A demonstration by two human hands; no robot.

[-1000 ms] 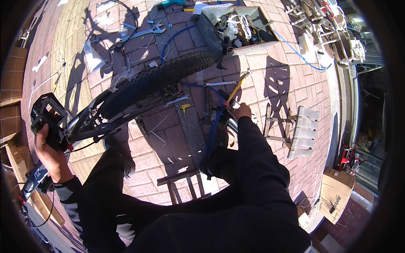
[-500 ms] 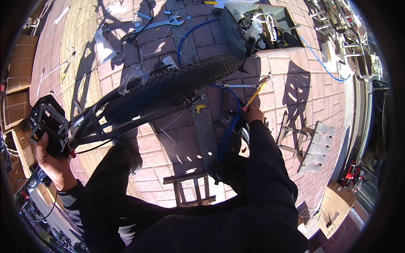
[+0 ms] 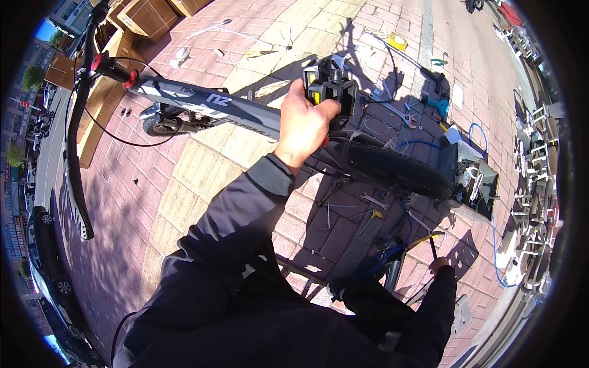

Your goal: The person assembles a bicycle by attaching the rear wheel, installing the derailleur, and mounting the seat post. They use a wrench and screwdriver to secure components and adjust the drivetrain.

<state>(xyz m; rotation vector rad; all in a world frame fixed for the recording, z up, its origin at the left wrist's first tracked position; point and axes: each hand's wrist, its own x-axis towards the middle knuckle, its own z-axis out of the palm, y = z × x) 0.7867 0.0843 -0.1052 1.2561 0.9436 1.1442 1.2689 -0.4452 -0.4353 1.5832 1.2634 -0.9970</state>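
The bicycle [image 3: 205, 102] lies ahead of both hands, its long axis running across the person's front, from the black handlebar [image 3: 72, 150] at far left to the fat rear tyre [image 3: 392, 167] toward the right, and the left hand [image 3: 305, 126] is clearly the nearer; that hand is wrapped around a black, pedal-like part [image 3: 347, 98] with yellow on it, thumb on the near side, the far fingers largely hidden, and this part sits straight ahead of the wrist, near the tyre's left end; the right hand [image 3: 439, 265] is well apart from it, out toward the right edge of the paving [image 3: 123, 208] and closer to the body, seemingly closed on a slim dark rod [image 3: 434, 248] that meets a yellow-handled tool [image 3: 422, 241], though whether the grip is firm I cannot tell; from there the black part lies forward and left, with the tyre between and beyond, its right end close to the grey toolbox [image 3: 447, 162]
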